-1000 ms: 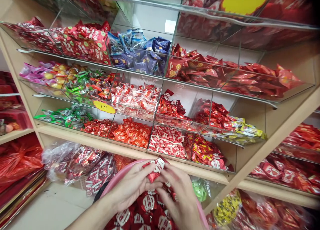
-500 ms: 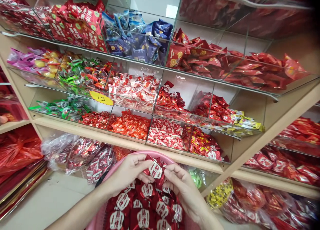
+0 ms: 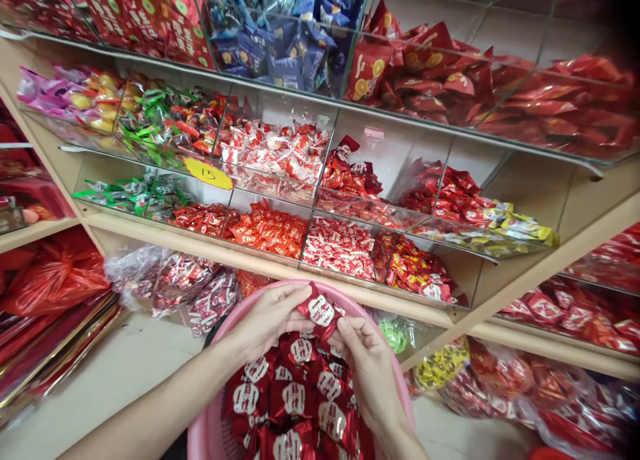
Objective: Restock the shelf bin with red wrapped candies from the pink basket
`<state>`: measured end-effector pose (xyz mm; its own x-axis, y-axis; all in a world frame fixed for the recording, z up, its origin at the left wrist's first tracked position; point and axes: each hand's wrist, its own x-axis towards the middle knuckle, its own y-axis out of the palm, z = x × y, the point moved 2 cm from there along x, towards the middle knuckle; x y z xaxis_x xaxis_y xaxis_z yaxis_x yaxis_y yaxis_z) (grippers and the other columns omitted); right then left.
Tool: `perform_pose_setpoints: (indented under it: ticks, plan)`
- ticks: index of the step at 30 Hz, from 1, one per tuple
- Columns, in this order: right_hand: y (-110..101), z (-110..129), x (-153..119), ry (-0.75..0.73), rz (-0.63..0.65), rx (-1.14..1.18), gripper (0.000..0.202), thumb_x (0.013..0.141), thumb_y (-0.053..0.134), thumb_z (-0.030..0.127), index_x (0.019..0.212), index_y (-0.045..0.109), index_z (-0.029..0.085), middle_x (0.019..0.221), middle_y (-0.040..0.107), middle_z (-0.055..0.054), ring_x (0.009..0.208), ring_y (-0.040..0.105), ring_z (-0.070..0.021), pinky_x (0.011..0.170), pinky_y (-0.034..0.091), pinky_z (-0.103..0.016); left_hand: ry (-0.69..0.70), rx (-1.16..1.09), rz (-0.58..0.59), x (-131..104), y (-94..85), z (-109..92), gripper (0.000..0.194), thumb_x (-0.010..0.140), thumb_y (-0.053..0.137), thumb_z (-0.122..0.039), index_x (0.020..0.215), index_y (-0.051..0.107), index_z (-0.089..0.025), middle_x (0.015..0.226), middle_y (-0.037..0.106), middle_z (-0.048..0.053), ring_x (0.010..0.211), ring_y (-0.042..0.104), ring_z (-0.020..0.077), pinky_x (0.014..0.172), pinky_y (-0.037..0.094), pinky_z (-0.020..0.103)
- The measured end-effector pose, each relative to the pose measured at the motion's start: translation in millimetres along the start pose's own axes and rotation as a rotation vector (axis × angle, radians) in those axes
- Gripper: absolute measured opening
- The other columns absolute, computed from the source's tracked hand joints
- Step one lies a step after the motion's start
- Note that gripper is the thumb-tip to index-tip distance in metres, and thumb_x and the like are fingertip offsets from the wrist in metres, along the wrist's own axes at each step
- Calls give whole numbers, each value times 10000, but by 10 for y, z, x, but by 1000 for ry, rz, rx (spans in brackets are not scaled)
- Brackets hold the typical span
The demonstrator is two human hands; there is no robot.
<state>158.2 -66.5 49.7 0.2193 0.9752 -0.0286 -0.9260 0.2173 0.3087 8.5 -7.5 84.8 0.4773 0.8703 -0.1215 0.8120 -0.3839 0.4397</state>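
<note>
Between my two hands is a dark red wrapped candy packet (image 3: 321,310) with a white printed patch facing up. My left hand (image 3: 273,317) pinches its left side, thumb on top. The right edge is gripped by my right hand (image 3: 364,353), with the thumb near the corner. Below them stands a pink plastic basket (image 3: 200,413), holding many similar dark red packets (image 3: 293,399). Both hands are over the basket, and the held packet is near its far rim.
Shelves with clear bins of candy rise ahead, their wooden ledge (image 3: 240,263) just beyond the basket. A yellow price tag (image 3: 209,173) reads 15. Bagged candy (image 3: 185,280) lies on the floor at left, more bags (image 3: 500,380) at right. A red plastic bag (image 3: 55,273) sits far left.
The camera view has shifted, so the shelves appear higher and the basket shows more fully. Both hands still hold the packet, which now shows more of its face.
</note>
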Motion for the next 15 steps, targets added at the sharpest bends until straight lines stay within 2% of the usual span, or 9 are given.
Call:
perform_pose_setpoints:
  ticks: [3,6,8,11,13,15]
  plan:
    - [-18,-33,-41,-17,-52,-6,192,754,658,368,805,613,188,793,595,7,762,576,-135,777,493,-314,-105,-225,-54,-28,15,129,199,694,734,-240,849,635,-164,865,651,16,774,607,115,835,477,301]
    - [-34,-6,-107,16,-25,-67,203,740,670,377,781,612,187,748,602,9,739,590,-136,769,502,-314,-119,-239,-88,-48,-7,175,198,672,750,-232,816,629,-171,841,667,8,786,622,125,829,467,300]
    - [-37,30,-142,66,47,-122,235,719,688,385,826,614,188,788,618,-4,743,599,-145,743,509,-310,-81,-100,-53,-38,-29,151,206,699,723,-275,849,631,-167,851,669,15,777,615,124,783,463,287]
    - [-51,65,-149,121,124,-172,348,744,658,406,1028,586,217,934,620,-30,768,598,-145,674,509,-278,-59,214,87,2,-46,124,199,721,692,-293,830,625,-141,783,656,11,691,576,98,652,424,236]
    - [-65,49,-132,146,151,-180,356,771,629,410,1061,581,210,857,617,-22,712,582,-126,599,483,-235,-51,354,175,23,-40,148,206,704,699,-278,823,597,-145,679,620,-26,596,520,75,560,358,210]
    - [-76,1,-119,184,184,-165,290,768,638,399,957,617,180,713,589,2,624,556,-103,544,451,-208,-30,411,201,24,-26,191,224,703,694,-279,836,559,-161,605,564,-66,533,456,60,510,294,200]
